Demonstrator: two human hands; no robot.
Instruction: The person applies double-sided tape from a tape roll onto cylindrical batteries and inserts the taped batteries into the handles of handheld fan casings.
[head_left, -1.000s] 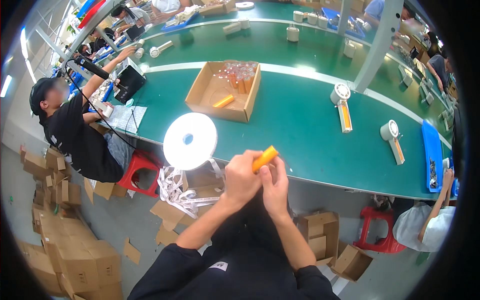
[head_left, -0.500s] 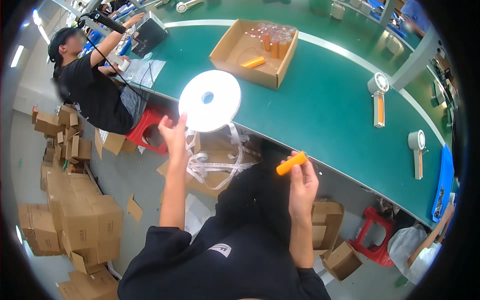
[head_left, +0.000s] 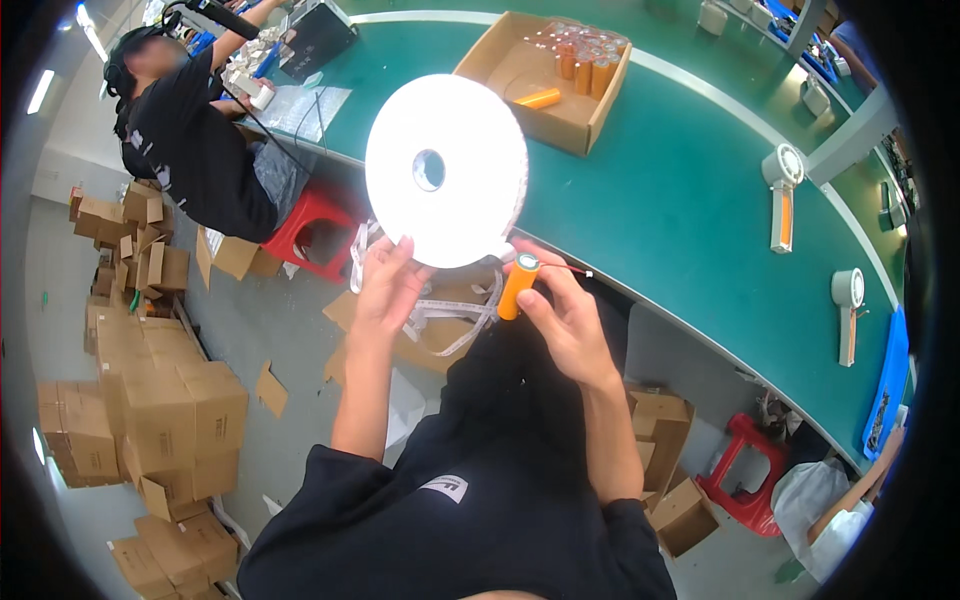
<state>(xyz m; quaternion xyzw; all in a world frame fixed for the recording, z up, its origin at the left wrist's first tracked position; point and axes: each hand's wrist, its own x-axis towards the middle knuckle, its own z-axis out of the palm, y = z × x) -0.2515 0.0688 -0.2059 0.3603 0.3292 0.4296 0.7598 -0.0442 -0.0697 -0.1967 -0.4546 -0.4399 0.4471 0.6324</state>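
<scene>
The left hand (head_left: 385, 290) is raised with its fingers closed on the lower edge of a big white reel of tape (head_left: 445, 170), holding it up flat-on above the near edge of the green counter (head_left: 680, 200). The right hand (head_left: 565, 320) grips an orange cylinder (head_left: 518, 287), which looks like a battery cell, between thumb and fingertips just below and to the right of the reel. The two are close, almost touching at the reel's lower rim.

This looks like the taping step: a strip from the reel is being brought to the cell's top end. Whether a strip is already free cannot be told, since the glare on the reel hides its edge. The next move seems to call for peeling a short length off the reel and laying it squarely on the cell while the right hand keeps it from turning.

The cell is a smooth orange tube with a pale cap at its upper end and a thin red wire sticking out toward the right. Loose white backing strip (head_left: 440, 320) hangs in loops under the hands. More orange cells stand in an open cardboard box (head_left: 520, 80) farther back on the counter.
</scene>
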